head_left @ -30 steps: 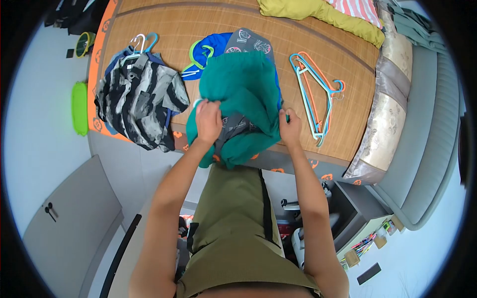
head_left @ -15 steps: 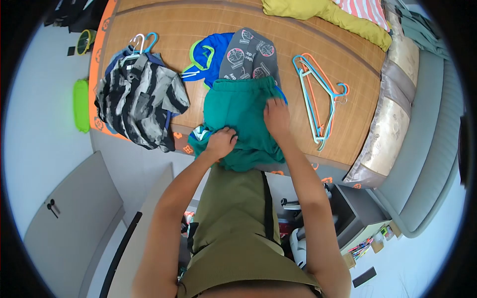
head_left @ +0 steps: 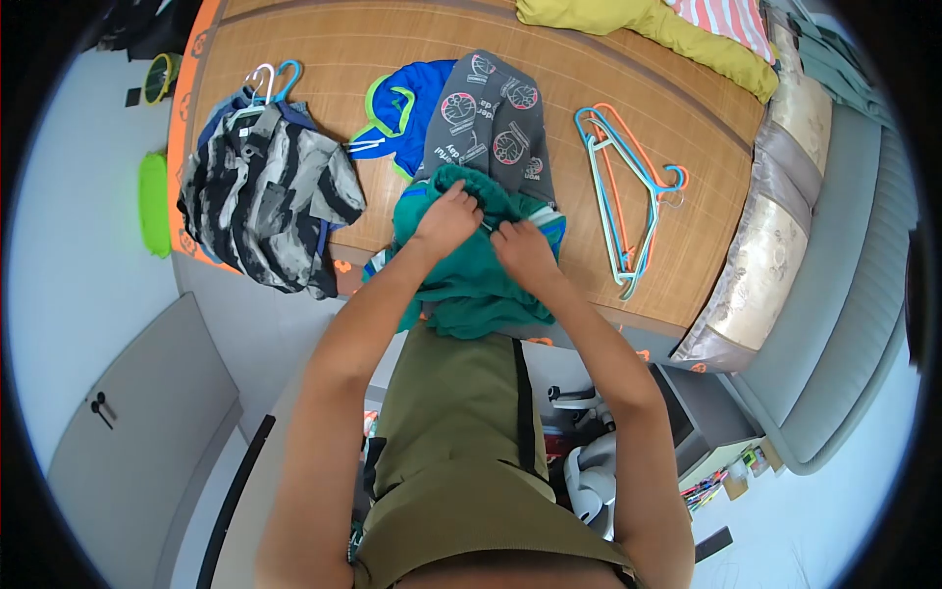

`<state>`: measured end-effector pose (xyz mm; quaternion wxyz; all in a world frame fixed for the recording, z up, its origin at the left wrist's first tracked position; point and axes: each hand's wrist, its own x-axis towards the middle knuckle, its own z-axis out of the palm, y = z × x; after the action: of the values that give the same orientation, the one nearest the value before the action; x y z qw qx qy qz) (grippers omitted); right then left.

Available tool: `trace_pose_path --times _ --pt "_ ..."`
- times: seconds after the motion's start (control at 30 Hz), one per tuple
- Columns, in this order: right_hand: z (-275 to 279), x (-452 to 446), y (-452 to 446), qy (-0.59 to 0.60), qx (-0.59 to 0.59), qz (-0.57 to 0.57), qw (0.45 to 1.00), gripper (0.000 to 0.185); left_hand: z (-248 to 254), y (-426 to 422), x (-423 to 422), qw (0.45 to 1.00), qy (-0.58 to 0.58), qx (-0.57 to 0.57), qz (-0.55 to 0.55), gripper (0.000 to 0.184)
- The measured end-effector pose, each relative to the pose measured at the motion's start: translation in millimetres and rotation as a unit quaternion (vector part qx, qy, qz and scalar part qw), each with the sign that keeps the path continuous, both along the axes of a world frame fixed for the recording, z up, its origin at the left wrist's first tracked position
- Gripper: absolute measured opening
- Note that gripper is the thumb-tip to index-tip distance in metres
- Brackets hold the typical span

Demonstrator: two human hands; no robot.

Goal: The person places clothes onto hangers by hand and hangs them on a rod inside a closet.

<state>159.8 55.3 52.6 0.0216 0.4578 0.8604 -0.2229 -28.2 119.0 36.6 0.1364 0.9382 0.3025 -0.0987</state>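
Green pants (head_left: 481,285) with an elastic waistband and white-and-blue trim lie bunched at the near edge of the bed. My left hand (head_left: 449,221) is closed on the gathered waistband. Just to its right, my right hand (head_left: 525,253) pinches the green fabric near the waist. Under and beyond the pants lies a grey printed garment (head_left: 481,123), overlapping a blue garment (head_left: 429,93) with lime edging. The fingertips are partly hidden in the folds.
On the left lies a black-and-white shirt (head_left: 270,201) with hangers, over other clothes. To the right rest a blue hanger (head_left: 675,178) and an orange hanger (head_left: 635,136). A mustard pillow (head_left: 677,49) sits at the back; a padded headboard (head_left: 834,285) borders the right side.
The waistband, spread flat before, is now gathered and pulled toward me. My left hand has moved up to the waistband; my right hand has come inward and down. More of the grey garment shows.
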Motion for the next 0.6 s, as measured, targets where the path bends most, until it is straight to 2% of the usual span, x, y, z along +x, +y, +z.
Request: trace_pose_path --times 0.07,0.1,0.13,0.2,0.23,0.3,0.37,0.43,0.47,0.53,0.6 --pt "-2 2 -9 0.038 -0.025 -0.029 0.999 0.009 3 -18 -7 0.996 0.028 0.041 -0.079 0.013" --pt "-6 5 -12 0.053 -0.02 -0.053 0.997 0.01 5 -27 -12 0.994 0.009 0.048 -0.095 0.015" --pt "-7 6 -12 0.069 -0.015 -0.078 0.994 0.011 11 -38 -17 0.997 0.003 0.0 -0.083 0.018" --pt "-13 6 2 -0.029 -0.044 -0.15 0.987 0.015 23 -57 -24 0.994 -0.007 -0.095 -0.056 0.023" --pt "-14 5 11 -0.078 -0.06 -0.183 0.978 0.017 26 -61 -26 0.991 -0.028 -0.123 -0.031 0.028" --pt "-10 0 21 -0.079 -0.068 -0.193 0.976 0.029 27 -57 -19 0.981 -0.054 -0.107 0.152 0.027" --pt "-10 -5 19 -0.074 -0.088 -0.189 0.975 0.037 23 -46 -8 0.939 -0.101 -0.087 0.318 0.032" --pt "-15 -8 13 -0.061 -0.116 -0.171 0.976 0.041 11 -43 -2 0.942 -0.093 -0.076 0.313 0.038" --pt "-17 -5 10 -0.008 -0.088 -0.175 0.981 0.038 7 -44 2 0.944 -0.088 -0.072 0.309 0.042" --pt "-14 2 7 0.095 -0.029 -0.187 0.977 0.032 11 -45 12 0.946 -0.076 -0.073 0.306 0.037" --pt "-3 17 7 0.184 -0.069 -0.264 0.944 0.028 17 -45 20 0.958 -0.062 -0.084 0.266 0.031"
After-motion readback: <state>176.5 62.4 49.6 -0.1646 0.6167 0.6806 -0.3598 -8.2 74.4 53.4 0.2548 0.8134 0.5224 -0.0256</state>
